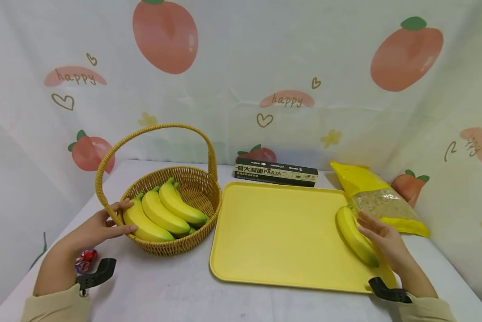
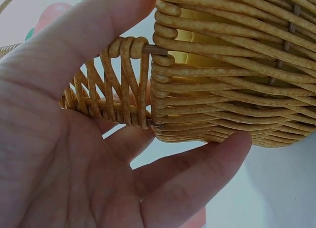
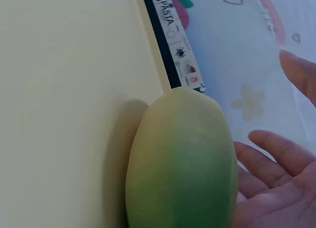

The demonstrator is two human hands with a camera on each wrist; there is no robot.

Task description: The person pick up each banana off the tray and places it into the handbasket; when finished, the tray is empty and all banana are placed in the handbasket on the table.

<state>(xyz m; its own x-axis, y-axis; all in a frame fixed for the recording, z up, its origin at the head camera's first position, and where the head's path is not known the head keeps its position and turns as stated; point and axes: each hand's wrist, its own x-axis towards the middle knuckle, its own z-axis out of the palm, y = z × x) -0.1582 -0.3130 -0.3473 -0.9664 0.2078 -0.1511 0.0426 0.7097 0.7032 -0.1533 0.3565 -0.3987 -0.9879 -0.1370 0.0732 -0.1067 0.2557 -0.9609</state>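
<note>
White tabletop: left hand (image 1: 100,228) clasps the round woven wicker basket (image 1: 196,190) at its rim, thumb over, steadying it. Right hand (image 1: 386,241), fingers straight, seemingly just touching the single yellow banana (image 1: 353,235) on the flat yellow plastic tray (image 1: 273,232).

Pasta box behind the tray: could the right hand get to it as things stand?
Probably yes. The right hand lies open beside the lone banana on the yellow tray, holding nothing. The pasta box sits just past the tray's far edge, with nothing standing between.
</note>
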